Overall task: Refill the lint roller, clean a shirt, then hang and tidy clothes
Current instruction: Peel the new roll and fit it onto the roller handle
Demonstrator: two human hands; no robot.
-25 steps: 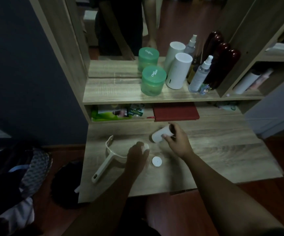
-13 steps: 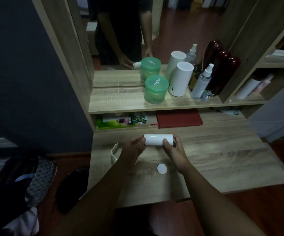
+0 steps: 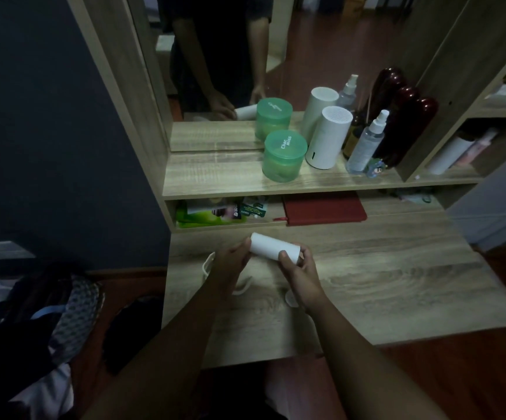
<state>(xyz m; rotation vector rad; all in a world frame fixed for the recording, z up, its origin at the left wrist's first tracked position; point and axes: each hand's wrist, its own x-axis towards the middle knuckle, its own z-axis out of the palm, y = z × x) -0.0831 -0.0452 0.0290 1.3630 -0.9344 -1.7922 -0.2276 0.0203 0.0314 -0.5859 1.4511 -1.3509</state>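
Over the counter (image 3: 397,268), our left hand (image 3: 230,263) and right hand (image 3: 301,275) curl their fingers (image 3: 284,256) round either end of the roll (image 3: 271,244) (best kept level, we judge, for capping).

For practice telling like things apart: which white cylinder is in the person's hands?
The white roll, gripped sideways above the desk by the left hand and right hand. The white cylinder on the shelf stands upright, untouched.
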